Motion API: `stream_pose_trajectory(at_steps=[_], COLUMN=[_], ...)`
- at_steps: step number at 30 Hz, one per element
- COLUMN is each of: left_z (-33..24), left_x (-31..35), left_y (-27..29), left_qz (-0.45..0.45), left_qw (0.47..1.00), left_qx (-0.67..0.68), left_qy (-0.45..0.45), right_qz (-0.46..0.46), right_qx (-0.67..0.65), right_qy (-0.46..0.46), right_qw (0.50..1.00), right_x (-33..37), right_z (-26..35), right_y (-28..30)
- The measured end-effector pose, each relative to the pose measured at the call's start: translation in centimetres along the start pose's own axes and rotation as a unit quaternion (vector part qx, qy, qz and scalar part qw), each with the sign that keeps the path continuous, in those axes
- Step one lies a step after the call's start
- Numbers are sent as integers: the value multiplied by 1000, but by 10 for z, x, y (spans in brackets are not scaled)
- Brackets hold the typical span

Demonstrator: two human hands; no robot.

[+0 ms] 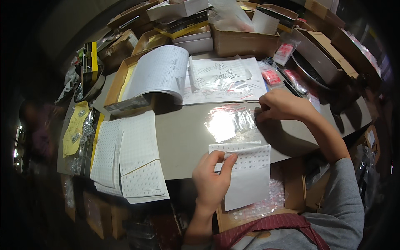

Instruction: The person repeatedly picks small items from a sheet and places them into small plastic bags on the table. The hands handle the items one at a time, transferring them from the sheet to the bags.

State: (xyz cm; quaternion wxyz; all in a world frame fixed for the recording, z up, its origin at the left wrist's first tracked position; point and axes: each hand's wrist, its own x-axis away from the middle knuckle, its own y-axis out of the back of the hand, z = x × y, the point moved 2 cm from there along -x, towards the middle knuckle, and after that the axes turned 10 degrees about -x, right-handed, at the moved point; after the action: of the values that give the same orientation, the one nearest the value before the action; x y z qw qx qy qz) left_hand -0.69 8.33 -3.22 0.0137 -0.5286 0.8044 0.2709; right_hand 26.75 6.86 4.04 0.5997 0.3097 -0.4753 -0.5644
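Observation:
My left hand (214,179) pinches a folded white label sheet (250,183) between thumb and fingers, just over the table's near edge. Rows of small printed letters run across the sheet's upper part, and its lower part is blank. Farther off to the right, my right hand (283,106) has its fingers drawn together at the right edge of a pile of small clear zip bags (241,118) with red lines. Whatever may lie between those fingertips is hidden. Glare washes out part of the pile.
Stacked label sheets (139,154), one bundle with a rubber band, lie at the left. Behind them a carton (125,106) carries a curled paper pad (160,71). Handwritten papers (218,73), red-printed packets (273,77) and several cardboard boxes (246,43) line the back. Below sits an open carton of bagged parts (260,206).

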Motion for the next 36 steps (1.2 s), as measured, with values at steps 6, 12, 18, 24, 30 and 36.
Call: stream_pose_trajectory(at_steps=[6,12,18,24,30,36], left_z=[-3,-9,-3,1,1,-5], left_x=[-2,-2,2,6,4,2], left_y=[3,5,1,-2,-3,-2], left_qz=[18,4,-13,-39,-35,-31], left_qw=[1000,1000,1000,999,999,999], left_qx=[-3,4,12,-3,9,12], left_qy=[4,6,14,0,1,18], right_qz=[15,-136,-66,-28,-130,-137], right_qx=[-193,-34,-38,-213,-93,-207], right_qy=[164,248,2,131,207,242], right_qw=[967,959,997,968,965,938], right_x=[-11,-16,1,71,90,62], right_z=[8,16,-3,3,10,3], right_y=[-11,-38,-3,-27,-49,-28])
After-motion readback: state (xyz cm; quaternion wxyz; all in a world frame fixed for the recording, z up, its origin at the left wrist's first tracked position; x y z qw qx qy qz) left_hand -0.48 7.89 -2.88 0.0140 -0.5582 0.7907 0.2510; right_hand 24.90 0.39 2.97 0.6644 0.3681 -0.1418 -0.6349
